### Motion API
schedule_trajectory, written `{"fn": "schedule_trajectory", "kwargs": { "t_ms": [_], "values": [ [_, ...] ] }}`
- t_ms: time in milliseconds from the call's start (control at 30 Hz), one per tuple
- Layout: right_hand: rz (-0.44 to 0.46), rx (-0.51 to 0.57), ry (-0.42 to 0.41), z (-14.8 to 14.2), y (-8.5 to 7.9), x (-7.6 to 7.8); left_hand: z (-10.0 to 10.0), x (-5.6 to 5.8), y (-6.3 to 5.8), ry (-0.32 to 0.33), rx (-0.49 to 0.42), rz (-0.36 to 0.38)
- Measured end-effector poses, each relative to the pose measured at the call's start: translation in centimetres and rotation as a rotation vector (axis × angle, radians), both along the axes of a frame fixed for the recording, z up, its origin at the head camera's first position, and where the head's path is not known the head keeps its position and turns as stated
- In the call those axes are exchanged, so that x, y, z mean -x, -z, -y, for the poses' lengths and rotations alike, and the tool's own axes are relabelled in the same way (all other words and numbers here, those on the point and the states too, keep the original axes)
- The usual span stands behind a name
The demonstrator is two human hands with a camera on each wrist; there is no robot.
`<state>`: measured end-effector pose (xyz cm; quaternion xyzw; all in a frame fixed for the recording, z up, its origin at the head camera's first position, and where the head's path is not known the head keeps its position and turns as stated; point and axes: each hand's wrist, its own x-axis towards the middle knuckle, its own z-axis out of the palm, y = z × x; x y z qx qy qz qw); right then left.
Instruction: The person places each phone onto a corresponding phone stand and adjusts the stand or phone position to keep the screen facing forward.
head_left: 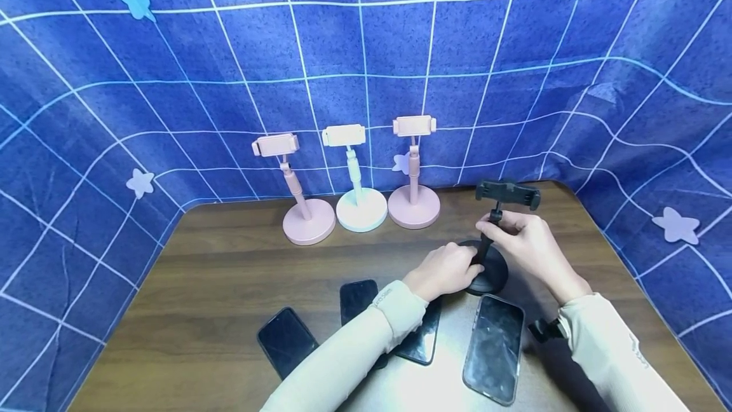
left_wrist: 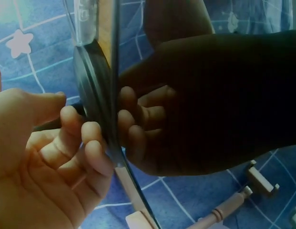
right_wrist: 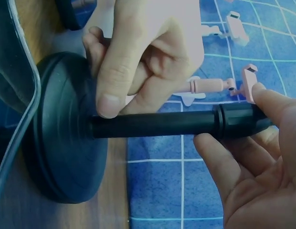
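Note:
A black phone stand (head_left: 496,272) is upright on the table's right side, with a round base, a thin pole and a wide clamp (head_left: 508,192) on top. With thumb and curled fingers, my left hand (head_left: 443,269) grips the pole's foot, just above the base (right_wrist: 66,157). Higher up, my right hand (head_left: 526,243) holds the thicker collar (right_wrist: 238,120) under the clamp between thumb and fingers. Between the two hands a smooth length of pole (right_wrist: 157,125) shows in the right wrist view. A dark phone (head_left: 494,351) lies face up just in front of the base.
Along the back stand a pink phone stand (head_left: 309,221), a pale white-green one (head_left: 361,210) and another pink one (head_left: 414,207). More dark phones lie at the front: one (head_left: 286,339) at left, one (head_left: 357,297) and another (head_left: 422,342) partly under my left arm. A blue cloth (head_left: 366,43) hangs behind.

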<state>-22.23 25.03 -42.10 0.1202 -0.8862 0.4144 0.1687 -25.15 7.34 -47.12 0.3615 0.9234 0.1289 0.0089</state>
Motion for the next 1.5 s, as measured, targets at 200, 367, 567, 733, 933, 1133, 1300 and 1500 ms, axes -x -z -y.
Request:
{"fn": "schedule_trajectory", "kwargs": {
  "t_ms": [200, 367, 567, 733, 933, 1133, 1300, 1500],
  "values": [
    [0.0, 0.001, 0.012, 0.3, 0.3, 0.0, 0.2, -0.8, -0.4, -0.033, 0.055, -0.036],
    [0.019, 0.003, 0.027, 0.5, 0.3, 0.1, 0.2, -1.4, -0.7, -0.065, 0.117, -0.088],
    [0.039, 0.002, 0.022, 0.7, 0.0, 0.0, 0.3, -1.8, -0.8, -0.083, 0.146, -0.093],
    [0.109, -0.003, 0.021, 0.9, -0.4, -0.2, 0.4, -2.0, -0.9, -0.083, 0.171, -0.101],
    [0.239, 0.074, -0.012, 0.8, -0.3, -0.7, 0.4, -2.5, -1.1, -0.078, 0.175, -0.109],
    [0.238, 0.027, -0.024, 0.5, 0.5, -1.3, 0.4, -3.4, -1.3, -0.044, 0.173, -0.146],
    [0.24, -0.026, -0.035, 0.2, 1.3, -1.7, 0.7, -4.5, -1.2, -0.016, 0.169, -0.184],
    [0.267, -0.054, -0.044, -0.2, 1.8, -2.4, 1.2, -5.7, -0.8, 0.007, 0.169, -0.193]
  ]
}}
